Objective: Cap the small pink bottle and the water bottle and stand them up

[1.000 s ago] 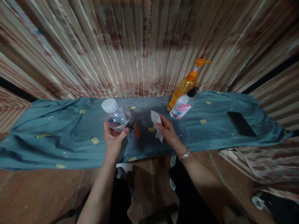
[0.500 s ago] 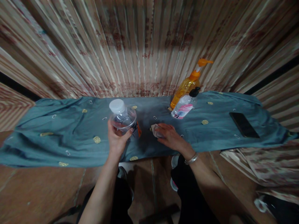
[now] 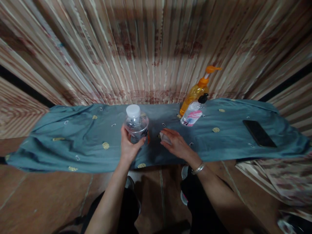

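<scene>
Clear plastic, the capped bottle stands mid-tabletop, left hand fingers wrapped round its body; probably light, smooth, best gripped there. The right hand presses a soft crumpled tissue flat beside it. Open cloth lies leftward, front edge close.

A second ago my right hand held the white tissue up, pinched and hanging open; now I have pressed it flat on the worktop, palm down, nearly covering it. The water bottle in my left hand now stands straighter.
</scene>
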`<state>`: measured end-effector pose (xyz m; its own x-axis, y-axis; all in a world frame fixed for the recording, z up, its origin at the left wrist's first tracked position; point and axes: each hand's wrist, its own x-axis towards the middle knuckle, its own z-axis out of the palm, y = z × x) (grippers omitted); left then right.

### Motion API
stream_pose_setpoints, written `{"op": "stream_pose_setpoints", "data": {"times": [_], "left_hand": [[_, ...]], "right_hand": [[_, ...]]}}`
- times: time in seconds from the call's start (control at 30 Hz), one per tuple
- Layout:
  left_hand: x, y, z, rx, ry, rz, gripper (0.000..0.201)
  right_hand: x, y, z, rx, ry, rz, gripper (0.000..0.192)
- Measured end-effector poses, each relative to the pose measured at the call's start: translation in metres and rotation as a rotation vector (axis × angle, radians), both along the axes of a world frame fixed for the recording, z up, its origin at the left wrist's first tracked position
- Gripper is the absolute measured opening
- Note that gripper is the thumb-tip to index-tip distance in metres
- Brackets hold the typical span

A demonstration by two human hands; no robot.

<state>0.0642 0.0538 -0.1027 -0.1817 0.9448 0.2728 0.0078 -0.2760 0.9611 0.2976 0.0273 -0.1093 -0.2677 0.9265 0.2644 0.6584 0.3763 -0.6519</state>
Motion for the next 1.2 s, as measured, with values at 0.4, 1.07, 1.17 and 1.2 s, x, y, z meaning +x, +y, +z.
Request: {"op": "stream_pose_setpoints", "data": {"times": [0.4, 1.07, 1.17, 1.2], "left_hand": [[0.008, 0.006, -0.012, -0.033, 0.119, 0.046, 0.090], [-0.013, 0.002, -0.015, -0.013, 0.062, 0.093, 0.116], [-0.021, -0.016, -0.006, -0.046, 0.037, 0.157, 0.094], [-0.025, -0.022, -0.001, -0.051, 0.025, 0.170, 0.085]], "right_hand": [[-0.048, 0.002, 0.000, -0.061, 0.159, 0.127, 0.071], [-0.055, 0.006, 0.000, -0.012, 0.259, -0.050, 0.037], [-0.046, 0.003, 0.010, -0.020, 0.281, -0.119, 0.027], [-0.044, 0.001, 0.015, -0.031, 0.293, -0.122, 0.026]]}}
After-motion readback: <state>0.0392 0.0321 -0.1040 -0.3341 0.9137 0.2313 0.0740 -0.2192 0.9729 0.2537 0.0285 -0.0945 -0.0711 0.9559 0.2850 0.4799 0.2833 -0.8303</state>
